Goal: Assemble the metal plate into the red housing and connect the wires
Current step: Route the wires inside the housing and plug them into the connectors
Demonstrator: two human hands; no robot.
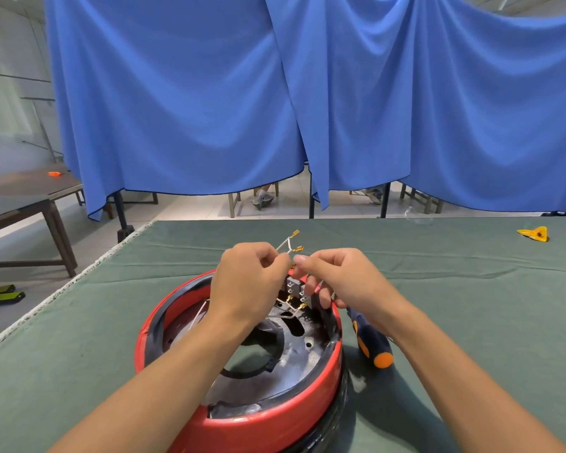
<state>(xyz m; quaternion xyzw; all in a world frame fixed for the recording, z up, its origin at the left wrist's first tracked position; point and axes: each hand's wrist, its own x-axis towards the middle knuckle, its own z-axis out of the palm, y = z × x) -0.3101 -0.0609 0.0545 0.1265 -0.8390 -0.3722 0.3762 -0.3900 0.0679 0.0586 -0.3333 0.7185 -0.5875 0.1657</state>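
This looks like a workshop or training room — plain and functional. A work table [471,305] covered in green cloth fills the foreground, with a screwdriver [371,340] lying on it. Blue curtains [275,93] hang from a frame as a partition, and a bare second bench [30,191] stands at the left on a pale tiled floor [193,207].

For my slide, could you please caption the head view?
Both hands pinch white wires above the red housing; screwdriver alongside.
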